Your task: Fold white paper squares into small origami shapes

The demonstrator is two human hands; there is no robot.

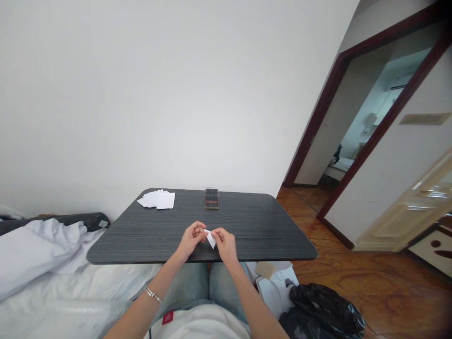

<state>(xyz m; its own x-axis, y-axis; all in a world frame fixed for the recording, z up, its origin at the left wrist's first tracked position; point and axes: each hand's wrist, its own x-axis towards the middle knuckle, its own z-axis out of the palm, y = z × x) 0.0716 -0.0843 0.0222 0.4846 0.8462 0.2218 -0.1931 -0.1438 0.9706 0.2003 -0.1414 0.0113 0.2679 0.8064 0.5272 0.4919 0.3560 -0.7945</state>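
Evidently, the left hand and right hand pinch a small white paper over the table's near side. It looks folded to a point; whether finished, I cannot tell, as fingertips cover its upper corners. Farther left, loose sheets overlap, seemingly unfolded, their number unclear.

A plain white wall, softly lit, rises behind the far edge of the dark desk. Beyond the right edge, glossy brown wood floor meets a dark red door frame (a pale room shows through it). White bedding spreads beside the near left corner.
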